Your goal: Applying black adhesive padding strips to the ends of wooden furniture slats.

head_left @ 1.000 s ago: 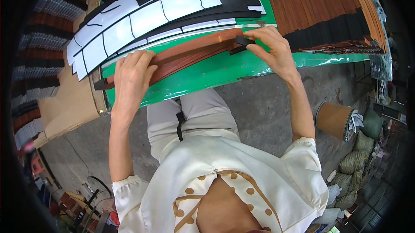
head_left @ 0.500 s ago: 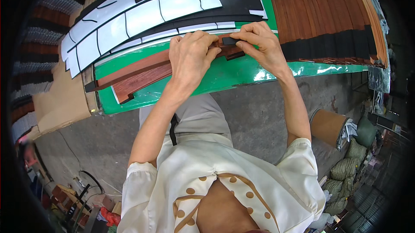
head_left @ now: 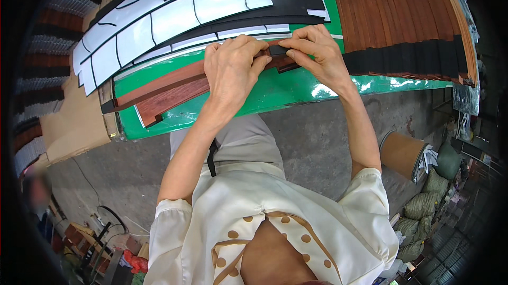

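Brown wood-grain strip (head_left: 174,86) lies on the green table (head_left: 296,86); left hand (head_left: 233,68) and right hand (head_left: 317,55) pinch a black pad (head_left: 278,50) onto its end. Finished black-tipped strips (head_left: 402,26) sit stacked right, black-and-white sheets (head_left: 174,15) behind, so plenty's done.

Cream short-sleeved blouse (head_left: 296,216), tan piping, brown buttons; light grey trousers (head_left: 248,137).

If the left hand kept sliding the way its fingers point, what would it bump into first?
The left hand points toward the right, so it would probably first meet the small black piece pinched by the right hand, then those fingers; they look almost touching already.
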`<state>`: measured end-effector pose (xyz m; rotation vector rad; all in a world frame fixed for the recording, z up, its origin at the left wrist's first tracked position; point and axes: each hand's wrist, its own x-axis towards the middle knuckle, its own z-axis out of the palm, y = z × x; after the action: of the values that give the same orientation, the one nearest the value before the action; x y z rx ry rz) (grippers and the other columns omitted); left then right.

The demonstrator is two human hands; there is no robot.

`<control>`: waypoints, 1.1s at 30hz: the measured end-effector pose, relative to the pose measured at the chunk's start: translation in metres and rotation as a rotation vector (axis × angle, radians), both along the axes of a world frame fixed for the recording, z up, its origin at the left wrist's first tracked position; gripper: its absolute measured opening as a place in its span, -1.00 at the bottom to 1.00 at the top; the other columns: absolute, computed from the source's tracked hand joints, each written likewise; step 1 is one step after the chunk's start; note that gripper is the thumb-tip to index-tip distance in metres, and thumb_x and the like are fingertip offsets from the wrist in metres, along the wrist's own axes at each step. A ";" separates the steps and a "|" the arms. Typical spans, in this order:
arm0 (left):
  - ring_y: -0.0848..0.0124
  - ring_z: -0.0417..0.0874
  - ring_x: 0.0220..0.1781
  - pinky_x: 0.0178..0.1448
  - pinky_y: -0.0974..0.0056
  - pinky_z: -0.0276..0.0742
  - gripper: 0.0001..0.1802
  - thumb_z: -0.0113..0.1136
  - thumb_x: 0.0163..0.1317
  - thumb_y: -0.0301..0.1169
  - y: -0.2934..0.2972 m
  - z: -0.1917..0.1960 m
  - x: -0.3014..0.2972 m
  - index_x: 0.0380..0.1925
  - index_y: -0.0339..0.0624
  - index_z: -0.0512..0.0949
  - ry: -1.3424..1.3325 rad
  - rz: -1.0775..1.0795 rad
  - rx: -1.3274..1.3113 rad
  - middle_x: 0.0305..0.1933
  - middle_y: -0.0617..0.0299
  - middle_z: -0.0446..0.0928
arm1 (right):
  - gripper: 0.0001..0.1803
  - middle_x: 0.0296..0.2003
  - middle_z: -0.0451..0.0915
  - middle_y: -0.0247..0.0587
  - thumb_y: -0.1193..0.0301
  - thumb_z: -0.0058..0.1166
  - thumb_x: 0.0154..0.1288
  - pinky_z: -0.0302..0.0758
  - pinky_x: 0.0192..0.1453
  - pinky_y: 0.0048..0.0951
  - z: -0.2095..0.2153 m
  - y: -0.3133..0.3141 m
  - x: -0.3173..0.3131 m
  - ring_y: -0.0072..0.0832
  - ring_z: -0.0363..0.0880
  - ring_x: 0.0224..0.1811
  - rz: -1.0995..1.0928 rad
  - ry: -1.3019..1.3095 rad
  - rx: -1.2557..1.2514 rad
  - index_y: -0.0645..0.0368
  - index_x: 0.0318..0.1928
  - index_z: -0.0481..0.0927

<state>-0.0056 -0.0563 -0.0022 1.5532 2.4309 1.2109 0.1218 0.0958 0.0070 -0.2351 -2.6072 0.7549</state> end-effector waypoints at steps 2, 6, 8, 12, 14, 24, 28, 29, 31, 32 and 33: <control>0.40 0.57 -0.33 -0.20 0.29 0.21 -0.80 0.34 -0.04 -0.32 -0.001 0.002 -0.001 -0.37 -0.09 0.64 0.026 -0.012 -0.025 -0.37 0.37 0.60 | -0.76 -0.36 0.49 -0.43 0.44 0.23 0.03 0.39 -0.21 -0.46 0.001 0.000 -0.001 -0.45 0.37 -0.26 -0.006 -0.004 0.011 0.04 -0.21 0.68; 0.40 0.57 -0.33 -0.20 0.29 0.20 -0.80 0.34 -0.04 -0.32 -0.001 0.001 -0.001 -0.37 -0.08 0.64 0.035 -0.006 -0.027 -0.37 0.37 0.60 | -0.77 -0.36 0.49 -0.43 0.43 0.22 0.03 0.40 -0.22 -0.45 0.003 -0.002 -0.001 -0.45 0.37 -0.26 -0.011 -0.013 0.029 0.04 -0.22 0.68; 0.41 0.56 -0.34 -0.20 0.30 0.20 -0.79 0.34 -0.04 -0.33 -0.001 0.001 -0.001 -0.36 -0.08 0.64 0.030 -0.004 -0.041 -0.37 0.37 0.60 | -0.77 -0.36 0.49 -0.43 0.42 0.23 0.03 0.40 -0.22 -0.44 0.003 -0.003 -0.001 -0.44 0.38 -0.25 -0.011 -0.013 0.021 0.04 -0.22 0.68; 0.42 0.56 -0.35 -0.20 0.31 0.19 -0.79 0.34 -0.05 -0.34 -0.001 0.002 -0.001 -0.35 -0.08 0.63 0.004 -0.003 -0.011 -0.37 0.38 0.60 | -0.77 -0.36 0.49 -0.43 0.42 0.23 0.03 0.41 -0.21 -0.44 0.003 -0.002 -0.002 -0.43 0.38 -0.25 -0.008 -0.013 0.045 0.04 -0.22 0.68; 0.39 0.55 -0.35 -0.18 0.22 0.19 -0.79 0.34 -0.09 -0.36 -0.001 0.000 -0.001 -0.37 -0.04 0.64 0.008 -0.006 0.027 -0.41 0.39 0.59 | -0.77 -0.36 0.49 -0.43 0.42 0.23 0.03 0.41 -0.21 -0.44 0.002 -0.002 -0.003 -0.44 0.38 -0.24 -0.011 -0.009 0.043 0.04 -0.23 0.68; 0.44 0.53 -0.38 -0.21 0.30 0.16 -0.78 0.33 -0.03 -0.32 -0.001 0.003 -0.001 -0.34 -0.07 0.64 0.019 -0.047 -0.006 -0.38 0.39 0.60 | -0.76 -0.35 0.51 -0.47 0.43 0.24 0.02 0.42 -0.22 -0.43 0.002 0.000 -0.001 -0.44 0.39 -0.25 -0.005 -0.005 0.060 0.01 -0.21 0.68; 0.42 0.53 -0.39 -0.20 0.26 0.18 -0.81 0.32 -0.04 -0.31 0.001 0.001 -0.001 -0.39 -0.06 0.63 0.063 -0.040 0.041 -0.41 0.39 0.58 | -0.74 -0.29 0.56 -0.41 0.42 0.24 0.03 0.43 -0.16 -0.43 -0.002 0.006 0.004 -0.43 0.44 -0.18 -0.005 0.022 0.005 0.06 -0.20 0.67; 0.40 0.54 -0.37 -0.18 0.23 0.19 -0.83 0.33 -0.07 -0.31 0.001 0.000 -0.001 -0.43 -0.05 0.63 0.070 -0.030 0.057 -0.44 0.40 0.57 | -0.74 -0.27 0.57 -0.38 0.41 0.24 0.03 0.44 -0.13 -0.42 -0.003 0.008 0.006 -0.42 0.45 -0.16 -0.018 0.063 -0.036 0.08 -0.19 0.67; 0.40 0.54 -0.37 -0.18 0.23 0.19 -0.83 0.33 -0.07 -0.31 0.001 -0.001 -0.001 -0.42 -0.04 0.63 0.082 -0.034 0.069 -0.43 0.40 0.56 | -0.73 -0.25 0.58 -0.32 0.44 0.23 0.04 0.44 -0.10 -0.41 -0.003 0.010 0.010 -0.39 0.47 -0.14 -0.020 0.032 -0.060 0.12 -0.17 0.66; 0.40 0.54 -0.38 -0.18 0.22 0.20 -0.83 0.33 -0.06 -0.32 0.001 -0.001 -0.001 -0.42 -0.04 0.63 0.097 -0.033 0.076 -0.43 0.40 0.56 | -0.72 -0.22 0.59 -0.25 0.46 0.23 0.05 0.44 -0.07 -0.41 -0.003 0.011 0.012 -0.36 0.49 -0.12 -0.016 0.006 -0.089 0.16 -0.15 0.66; 0.40 0.54 -0.38 -0.18 0.22 0.20 -0.83 0.33 -0.06 -0.32 0.001 -0.001 0.000 -0.42 -0.04 0.63 0.099 -0.037 0.074 -0.43 0.40 0.56 | -0.72 -0.22 0.59 -0.25 0.46 0.23 0.05 0.44 -0.07 -0.41 -0.004 0.011 0.013 -0.36 0.49 -0.12 -0.019 0.008 -0.090 0.16 -0.15 0.66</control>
<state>-0.0060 -0.0554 -0.0032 1.7093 2.4306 1.2612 0.1347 0.1071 0.0031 -0.2826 -2.5629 0.8662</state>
